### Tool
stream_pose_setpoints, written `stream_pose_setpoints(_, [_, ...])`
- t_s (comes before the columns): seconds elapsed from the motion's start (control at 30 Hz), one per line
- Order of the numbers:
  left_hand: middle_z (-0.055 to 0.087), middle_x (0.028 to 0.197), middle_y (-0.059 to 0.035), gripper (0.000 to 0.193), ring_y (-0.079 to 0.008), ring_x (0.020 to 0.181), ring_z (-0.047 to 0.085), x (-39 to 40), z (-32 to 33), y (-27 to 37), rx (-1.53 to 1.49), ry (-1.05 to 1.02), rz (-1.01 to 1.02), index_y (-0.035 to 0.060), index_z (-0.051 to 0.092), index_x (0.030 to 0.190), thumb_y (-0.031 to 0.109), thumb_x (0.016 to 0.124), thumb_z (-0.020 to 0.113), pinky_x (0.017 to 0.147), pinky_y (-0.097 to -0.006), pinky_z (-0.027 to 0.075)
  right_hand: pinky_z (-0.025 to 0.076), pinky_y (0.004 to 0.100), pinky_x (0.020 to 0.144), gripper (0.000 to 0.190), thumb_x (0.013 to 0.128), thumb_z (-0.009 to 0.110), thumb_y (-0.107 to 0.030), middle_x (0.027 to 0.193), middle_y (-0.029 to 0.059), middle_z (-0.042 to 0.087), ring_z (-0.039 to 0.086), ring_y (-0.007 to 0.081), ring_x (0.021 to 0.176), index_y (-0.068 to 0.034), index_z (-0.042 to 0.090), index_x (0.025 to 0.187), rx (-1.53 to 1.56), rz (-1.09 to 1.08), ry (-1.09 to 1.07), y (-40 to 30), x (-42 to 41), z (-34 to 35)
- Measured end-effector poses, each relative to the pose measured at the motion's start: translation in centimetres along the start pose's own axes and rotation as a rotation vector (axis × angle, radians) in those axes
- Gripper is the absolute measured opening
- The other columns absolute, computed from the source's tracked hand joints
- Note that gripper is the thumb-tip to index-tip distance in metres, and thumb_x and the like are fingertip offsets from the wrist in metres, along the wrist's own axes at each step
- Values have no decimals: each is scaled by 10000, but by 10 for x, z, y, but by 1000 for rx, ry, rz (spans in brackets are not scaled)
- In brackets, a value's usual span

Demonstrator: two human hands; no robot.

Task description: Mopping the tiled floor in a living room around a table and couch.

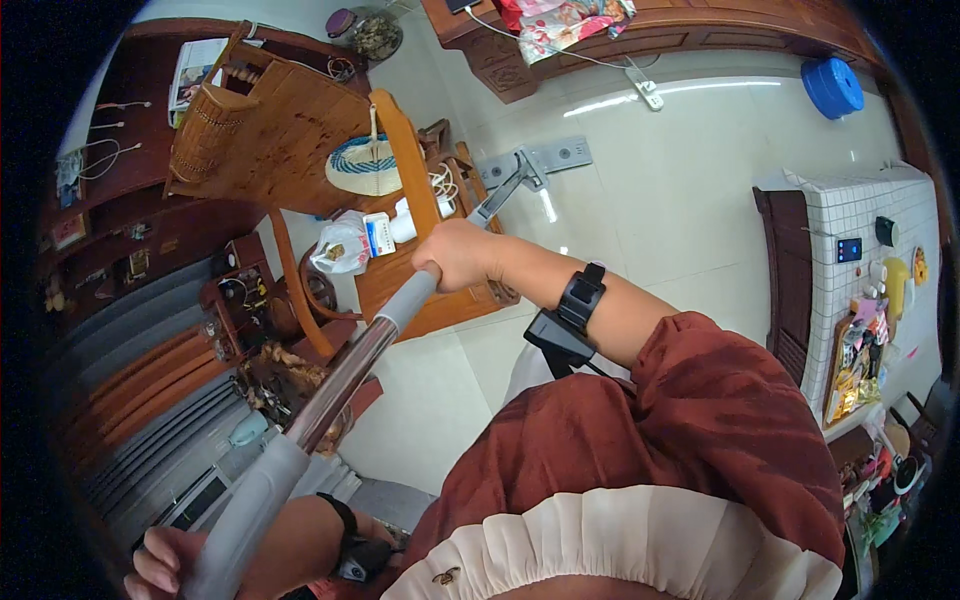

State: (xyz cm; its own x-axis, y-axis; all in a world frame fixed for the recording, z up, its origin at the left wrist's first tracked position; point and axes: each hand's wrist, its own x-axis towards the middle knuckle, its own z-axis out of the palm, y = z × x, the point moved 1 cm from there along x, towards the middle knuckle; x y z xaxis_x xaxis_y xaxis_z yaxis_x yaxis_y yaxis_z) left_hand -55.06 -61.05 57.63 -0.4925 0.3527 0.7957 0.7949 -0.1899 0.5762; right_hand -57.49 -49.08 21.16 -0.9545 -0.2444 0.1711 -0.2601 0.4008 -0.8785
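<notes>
A flat mop's grey and metal handle [345, 382] slants across the view from lower left to upper middle. My right hand [457, 256] is closed around its lower grey section. At the lower left edge, my left hand [166, 561] is wrapped around the thick grey upper grip, which partly hides its palm and fingers. The grey mop head [566, 155] lies flat on the pale tiled floor, just beyond a wooden chair [427, 319]. The handle passes over that chair's edge in the view. Both wrists wear black straps with small devices.
On the chair sit a woven fan [366, 165], a plastic bag [341, 244], a small box [379, 234] and a white cable. A power strip [646, 88] and a blue plastic stool [832, 88] stand on the floor. A table with a checked cloth [832, 225] is right; wooden shelving [120, 217] is left.
</notes>
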Motion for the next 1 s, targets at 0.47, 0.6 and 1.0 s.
stream_pose_setpoints(0.47, [476,727,-88,265,-175,585,394,-20,-79,-37,-154,151,-218,-47,510,961,122,758,488,571,-316,322,465,453,601,132,635,553,-235,700,121,617,596,334,688,-110,588,663,-10,306,-138,-22,-89,7])
stream_pose_setpoints(0.6, [394,616,-8,224,-106,499,368,-30,-69,-55,-265,188,-286,6,503,919,143,743,521,512,-269,297,464,451,592,125,635,565,-225,683,121,613,596,331,676,-105,591,660,0,420,120,-20,-97,30])
stream_pose_setpoints(1.0, [445,479,81,184,-68,412,447,-2,-136,33,-374,68,-186,187,428,520,237,571,598,530,-218,319,395,427,549,82,597,575,-71,570,85,535,530,304,593,-95,497,593,4,36,557,-50,-32,40])
